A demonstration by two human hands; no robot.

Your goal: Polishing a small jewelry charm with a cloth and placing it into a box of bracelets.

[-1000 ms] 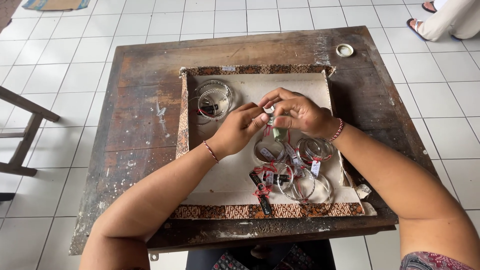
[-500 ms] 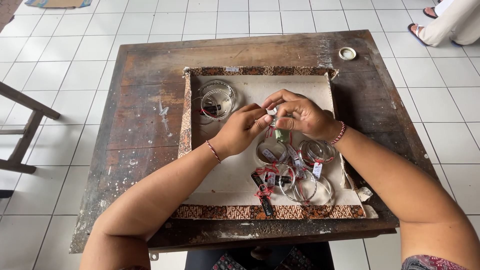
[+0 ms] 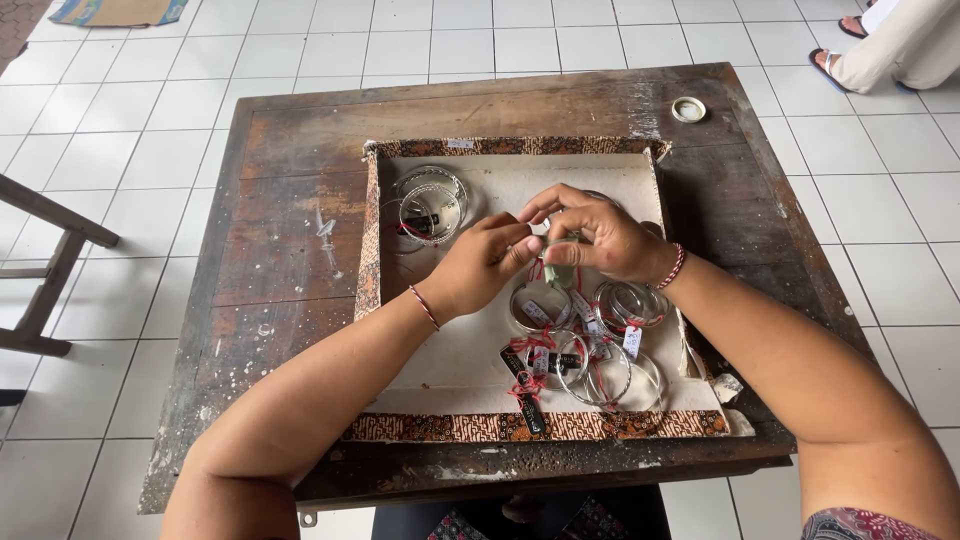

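While both hands are staying together over the mat's [image 3: 470, 360] middle, the left hand [image 3: 480, 268] and right hand [image 3: 598, 238] are pinching a small green piece [image 3: 560, 272] between fingertips, hardly shifting; bangles [image 3: 585, 350] are lying near, more [image 3: 430, 208] far left.

L hand [image 3: 480, 268] & R hand [image 3: 598, 238] fingertips pinched together, forearms converging.

cream mat [image 3: 470, 350] — brown batik border, silver bangles [image 3: 430, 205]
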